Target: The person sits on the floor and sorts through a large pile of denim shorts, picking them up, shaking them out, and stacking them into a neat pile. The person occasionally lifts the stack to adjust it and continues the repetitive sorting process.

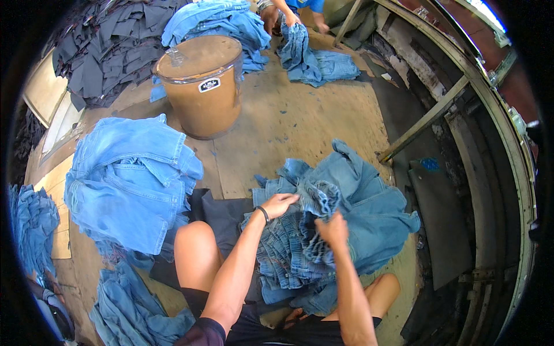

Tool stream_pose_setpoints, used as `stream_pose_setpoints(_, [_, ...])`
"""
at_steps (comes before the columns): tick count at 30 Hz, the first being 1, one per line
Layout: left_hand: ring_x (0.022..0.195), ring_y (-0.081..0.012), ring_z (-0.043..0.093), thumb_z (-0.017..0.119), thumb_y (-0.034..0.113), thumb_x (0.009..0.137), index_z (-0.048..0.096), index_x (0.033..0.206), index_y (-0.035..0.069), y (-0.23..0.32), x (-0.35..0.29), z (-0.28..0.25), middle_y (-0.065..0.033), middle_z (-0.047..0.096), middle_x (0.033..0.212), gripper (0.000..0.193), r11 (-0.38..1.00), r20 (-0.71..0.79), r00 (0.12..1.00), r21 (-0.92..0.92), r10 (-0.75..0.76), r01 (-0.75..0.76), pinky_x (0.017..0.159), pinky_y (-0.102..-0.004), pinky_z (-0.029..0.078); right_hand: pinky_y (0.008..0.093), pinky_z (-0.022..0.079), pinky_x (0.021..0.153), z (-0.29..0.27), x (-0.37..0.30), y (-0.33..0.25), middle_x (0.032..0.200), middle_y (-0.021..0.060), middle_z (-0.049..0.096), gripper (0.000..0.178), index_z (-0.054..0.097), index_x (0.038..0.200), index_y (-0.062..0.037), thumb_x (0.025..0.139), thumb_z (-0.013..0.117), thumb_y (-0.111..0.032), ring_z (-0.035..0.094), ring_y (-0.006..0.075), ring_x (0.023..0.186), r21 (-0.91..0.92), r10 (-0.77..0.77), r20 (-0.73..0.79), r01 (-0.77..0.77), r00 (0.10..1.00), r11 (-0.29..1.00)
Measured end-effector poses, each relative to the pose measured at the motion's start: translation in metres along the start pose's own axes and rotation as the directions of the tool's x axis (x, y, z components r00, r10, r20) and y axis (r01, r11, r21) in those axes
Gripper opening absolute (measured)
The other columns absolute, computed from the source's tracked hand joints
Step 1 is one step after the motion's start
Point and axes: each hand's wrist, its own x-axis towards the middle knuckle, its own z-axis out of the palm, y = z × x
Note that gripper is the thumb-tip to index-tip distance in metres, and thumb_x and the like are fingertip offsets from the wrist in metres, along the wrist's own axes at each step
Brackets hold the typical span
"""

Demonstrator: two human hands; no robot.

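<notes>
In front of my crossed legs lies a heap of blue denim garments point(375, 202). A bunched denim piece with a gathered, ruffled edge point(321, 196) stands up from it between my hands. My left hand point(280, 205), a dark band on its wrist, pinches the left side of this piece with fingers closed. My right hand point(333, 230) is closed round its darker right-hand fold, slightly blurred; the fingertips are partly hidden. Below my hands, a stack of ruffled denim pieces point(288, 248) reaches toward my lap.
A pile of light blue denim point(127, 179) lies to my left, with more denim point(135, 308) below it. A brown drum point(202, 104) stands ahead. Beyond are dark cloth scraps point(115, 46) and another person's hands point(293, 18) on denim. A metal frame point(424, 118) edges the right side.
</notes>
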Motion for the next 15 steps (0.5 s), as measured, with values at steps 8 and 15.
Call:
stream_pose_setpoints(8, [0.15, -0.0431, 0.034, 0.069, 0.067, 0.087, 0.043, 0.154, 0.004, -0.02, -0.012, 0.046, -0.0272, 0.039, 0.159, 0.096, 0.86, -0.423, 0.904, 0.481, 0.055, 0.172, 0.116, -0.0603, 0.033, 0.0535, 0.051, 0.101, -0.097, 0.033, 0.016, 0.12, 0.028, 0.07, 0.067, 0.06, 0.136, -0.006, 0.078, 0.077, -0.035, 0.064, 0.0477, 0.117, -0.015, -0.188, 0.02, 0.188, 0.982, 0.982])
stream_pose_setpoints(15, [0.134, -0.044, 0.052, 0.075, 0.05, 0.088, 0.068, 0.13, 0.006, -0.017, -0.008, 0.036, -0.0235, 0.06, 0.14, 0.061, 0.8, -0.413, 0.876, 0.421, -0.25, 0.427, 0.107, -0.0565, 0.046, 0.053, 0.052, 0.101, -0.073, 0.008, -0.009, 0.123, 0.0302, 0.068, 0.083, 0.047, 0.152, -0.0106, 0.081, 0.076, -0.042, 0.066, 0.0463, 0.116, -0.329, -0.042, 0.047, 0.056, 0.998, 0.943])
